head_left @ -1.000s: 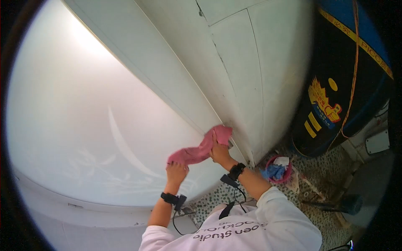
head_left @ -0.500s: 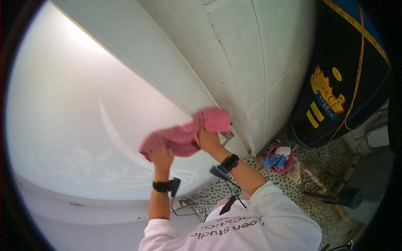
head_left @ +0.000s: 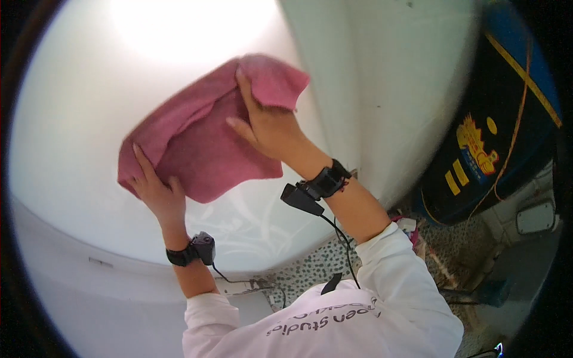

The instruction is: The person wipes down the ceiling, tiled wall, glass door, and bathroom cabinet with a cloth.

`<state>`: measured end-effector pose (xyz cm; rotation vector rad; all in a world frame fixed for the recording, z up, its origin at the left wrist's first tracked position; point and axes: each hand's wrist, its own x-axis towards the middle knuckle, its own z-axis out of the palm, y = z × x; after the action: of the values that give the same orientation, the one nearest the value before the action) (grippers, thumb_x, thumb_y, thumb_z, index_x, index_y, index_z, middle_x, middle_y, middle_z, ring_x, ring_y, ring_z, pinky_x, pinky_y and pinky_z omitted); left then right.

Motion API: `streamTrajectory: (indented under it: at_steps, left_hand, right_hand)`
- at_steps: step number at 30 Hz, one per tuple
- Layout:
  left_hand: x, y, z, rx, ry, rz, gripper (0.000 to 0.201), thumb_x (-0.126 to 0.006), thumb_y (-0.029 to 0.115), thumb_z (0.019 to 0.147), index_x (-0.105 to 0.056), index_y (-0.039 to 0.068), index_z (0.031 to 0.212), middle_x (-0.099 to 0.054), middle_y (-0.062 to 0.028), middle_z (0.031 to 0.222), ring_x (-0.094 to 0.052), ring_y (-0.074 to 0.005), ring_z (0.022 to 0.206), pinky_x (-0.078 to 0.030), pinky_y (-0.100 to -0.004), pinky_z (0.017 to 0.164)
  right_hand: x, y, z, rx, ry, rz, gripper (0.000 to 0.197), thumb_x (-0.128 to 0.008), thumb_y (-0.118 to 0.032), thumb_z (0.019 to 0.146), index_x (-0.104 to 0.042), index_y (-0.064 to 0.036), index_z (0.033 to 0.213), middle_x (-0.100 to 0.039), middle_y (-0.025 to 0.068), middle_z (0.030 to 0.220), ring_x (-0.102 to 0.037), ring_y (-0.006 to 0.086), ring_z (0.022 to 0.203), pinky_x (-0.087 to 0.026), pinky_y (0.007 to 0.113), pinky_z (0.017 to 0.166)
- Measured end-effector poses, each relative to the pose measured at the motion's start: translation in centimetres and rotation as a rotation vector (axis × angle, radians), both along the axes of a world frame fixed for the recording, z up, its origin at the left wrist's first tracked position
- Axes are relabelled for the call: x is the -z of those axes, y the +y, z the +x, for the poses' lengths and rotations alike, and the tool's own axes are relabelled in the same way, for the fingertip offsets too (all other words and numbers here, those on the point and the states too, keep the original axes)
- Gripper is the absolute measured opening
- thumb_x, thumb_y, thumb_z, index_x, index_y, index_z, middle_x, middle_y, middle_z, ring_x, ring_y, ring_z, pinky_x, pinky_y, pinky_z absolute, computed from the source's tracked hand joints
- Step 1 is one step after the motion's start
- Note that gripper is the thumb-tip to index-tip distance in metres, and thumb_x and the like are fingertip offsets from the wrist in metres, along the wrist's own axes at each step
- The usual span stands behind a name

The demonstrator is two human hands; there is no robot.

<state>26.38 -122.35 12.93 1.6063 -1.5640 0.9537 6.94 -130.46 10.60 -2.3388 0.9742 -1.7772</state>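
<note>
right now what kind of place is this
Probably a workshop or garage: both hands hold a pink cloth against a large glossy white panel, above a speckled floor with a dark blue printed cover alongside.

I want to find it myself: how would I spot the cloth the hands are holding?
Look at the big glossy white surface filling the left of the picture. Spread against it, between the left hand and the right hand, is the pink cloth. It is the only soft, pink thing on all that white.
</note>
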Motion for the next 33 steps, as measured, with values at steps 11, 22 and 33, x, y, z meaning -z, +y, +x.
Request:
streamTrajectory:
  at_steps: [11,22,33]
  left_hand:
    - [24.4,3.4,9.5,-0.044,-0.106,0.325,0.033,-0.052,0.024,0.061,-0.053,0.004,0.088,-0.054,-0.0131,0.075,-0.05,-0.0311,0.072,-0.033,-0.0481,0.068]
    - [0.4,5.0,17.5,-0.129,-0.268,-0.248,0.059,-0.042,0.032,0.07,-0.031,-0.004,0.116,-0.047,-0.0238,0.097,-0.043,-0.0413,0.084,-0.02,-0.0543,0.085]
    - [14.3,6.5,20.6,-0.214,0.027,-0.149,0.075,-0.046,0.045,0.068,-0.021,-0.002,0.12,-0.018,-0.0275,0.122,-0.02,-0.0442,0.108,-0.013,-0.0516,0.089]
  right_hand:
    - [25.2,5.4,9.7,0.024,0.322,0.106,0.066,-0.048,-0.031,0.074,-0.018,0.0079,0.119,-0.038,0.0259,0.107,-0.038,0.0385,0.099,-0.03,0.041,0.084]
    - [1.6,7.1,18.8,0.197,0.17,-0.297,0.057,-0.048,-0.035,0.074,-0.032,-0.0026,0.118,-0.049,0.0182,0.096,-0.049,0.0294,0.088,-0.038,0.036,0.077]
    - [7.0,9.3,23.7,-0.013,0.202,-0.103,0.042,-0.055,-0.026,0.066,-0.047,-0.0059,0.102,-0.048,0.0118,0.086,-0.047,0.0278,0.08,-0.038,0.035,0.068]
